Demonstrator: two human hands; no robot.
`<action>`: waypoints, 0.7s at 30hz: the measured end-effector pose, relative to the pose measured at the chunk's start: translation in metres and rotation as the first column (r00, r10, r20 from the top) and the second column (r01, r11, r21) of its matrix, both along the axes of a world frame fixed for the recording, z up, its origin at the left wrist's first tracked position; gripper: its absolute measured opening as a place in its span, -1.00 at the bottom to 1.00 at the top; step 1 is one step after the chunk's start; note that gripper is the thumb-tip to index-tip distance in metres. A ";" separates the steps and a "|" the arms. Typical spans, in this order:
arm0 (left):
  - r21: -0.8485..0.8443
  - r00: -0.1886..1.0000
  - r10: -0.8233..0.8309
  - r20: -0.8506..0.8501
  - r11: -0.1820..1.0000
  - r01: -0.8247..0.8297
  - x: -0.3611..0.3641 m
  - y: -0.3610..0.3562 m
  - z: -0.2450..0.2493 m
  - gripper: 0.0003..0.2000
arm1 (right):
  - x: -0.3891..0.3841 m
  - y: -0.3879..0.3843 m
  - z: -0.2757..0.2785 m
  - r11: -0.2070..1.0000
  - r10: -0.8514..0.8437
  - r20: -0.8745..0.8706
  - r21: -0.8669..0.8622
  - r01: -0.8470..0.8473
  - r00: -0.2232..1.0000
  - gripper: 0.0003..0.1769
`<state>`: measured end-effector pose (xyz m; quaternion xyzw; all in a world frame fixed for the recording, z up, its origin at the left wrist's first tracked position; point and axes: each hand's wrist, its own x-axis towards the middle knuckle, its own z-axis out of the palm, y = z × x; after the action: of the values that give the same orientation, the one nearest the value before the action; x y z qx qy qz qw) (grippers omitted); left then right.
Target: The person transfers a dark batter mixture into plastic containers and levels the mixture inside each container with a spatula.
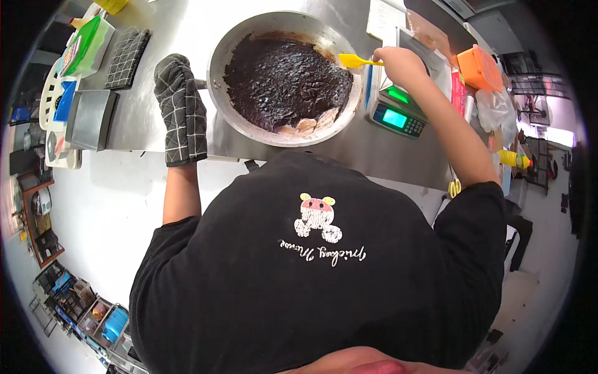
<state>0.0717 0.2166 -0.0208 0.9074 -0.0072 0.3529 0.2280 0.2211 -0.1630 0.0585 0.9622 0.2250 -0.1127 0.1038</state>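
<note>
Scale (398,120) beside pan (289,78); right hand (402,64) grips spatula (353,60); mitt (184,128) covers left hand (177,81), grip unclear.

Mitt (181,112) hides left hand; 1 yellow item (112,5) cropped.

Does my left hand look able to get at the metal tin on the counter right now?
Probably yes: only bare counter shows between the left hand, in its checked mitt, and the metal tin. It would likely have to leave the pan handle first.

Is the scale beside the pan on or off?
On: the scale has its display lit up bright green.
</note>
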 end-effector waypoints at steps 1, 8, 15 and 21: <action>0.007 1.000 0.000 -0.011 1.000 0.000 0.004 0.006 -0.004 -0.64 | 0.002 0.001 -0.001 0.999 0.037 0.025 -0.040 -0.036 0.999 -0.72; 0.058 0.996 0.018 -0.092 0.998 -0.012 -0.005 0.018 -0.016 -0.64 | -0.021 -0.001 -0.025 0.996 0.058 0.096 -0.068 -0.052 0.994 -0.83; 0.119 0.984 0.038 -0.173 0.993 -0.018 -0.007 0.025 -0.030 -0.64 | -0.089 0.007 -0.030 0.999 0.008 -0.160 0.033 -0.003 0.987 -0.81; 0.180 0.970 0.075 -0.231 0.983 -0.033 -0.010 0.034 -0.042 -0.64 | -0.126 0.068 -0.058 0.984 -0.054 -0.291 0.147 0.100 0.955 -0.79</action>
<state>0.0620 0.2502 -0.0629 0.9594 0.0140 0.2463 0.1367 0.0949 -0.0948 0.0009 0.9492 0.2080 -0.2359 -0.0116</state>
